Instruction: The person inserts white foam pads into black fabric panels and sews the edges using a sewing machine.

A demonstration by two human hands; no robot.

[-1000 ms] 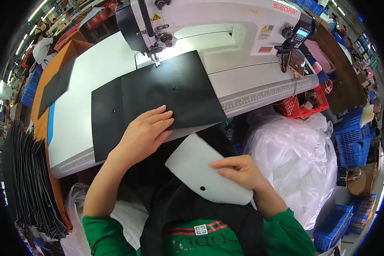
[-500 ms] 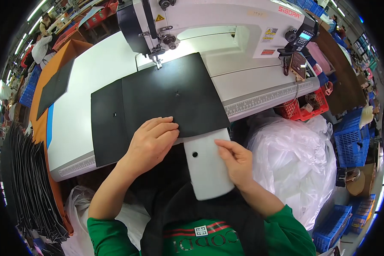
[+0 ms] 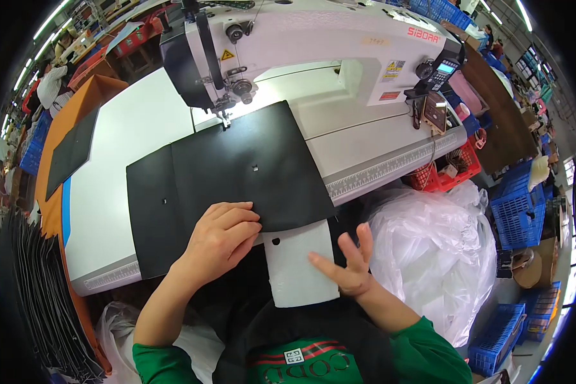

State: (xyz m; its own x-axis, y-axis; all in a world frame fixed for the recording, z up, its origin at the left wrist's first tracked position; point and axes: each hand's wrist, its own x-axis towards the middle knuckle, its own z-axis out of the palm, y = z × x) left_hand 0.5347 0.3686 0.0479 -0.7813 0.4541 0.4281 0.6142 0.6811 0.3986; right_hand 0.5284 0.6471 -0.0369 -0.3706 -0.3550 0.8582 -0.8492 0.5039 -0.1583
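A black leather-like panel (image 3: 237,166) with small cut-outs lies on the sewing machine's white table, its far edge by the presser foot (image 3: 226,121). From beneath its near edge sticks out a pale flat piece (image 3: 303,272) with a dark hole near the panel's edge. My left hand (image 3: 221,237) is closed over the panel's near edge, fingers on top; its thumb is partly hidden below. Over the right side of the pale piece, my right hand (image 3: 352,265) has its fingers spread, one fingertip at the piece's surface.
The white sewing machine (image 3: 313,48) stands across the back. Stacked black pieces (image 3: 45,301) hang at left, near another black panel (image 3: 73,153). At right are clear plastic bags (image 3: 429,256), a red basket (image 3: 451,169) and blue crates (image 3: 518,208). A phone (image 3: 434,112) rests by the machine.
My right hand has let go of the pale piece's edge and spread its fingers. The pale piece sits farther under the black panel. The whole view has shifted slightly.
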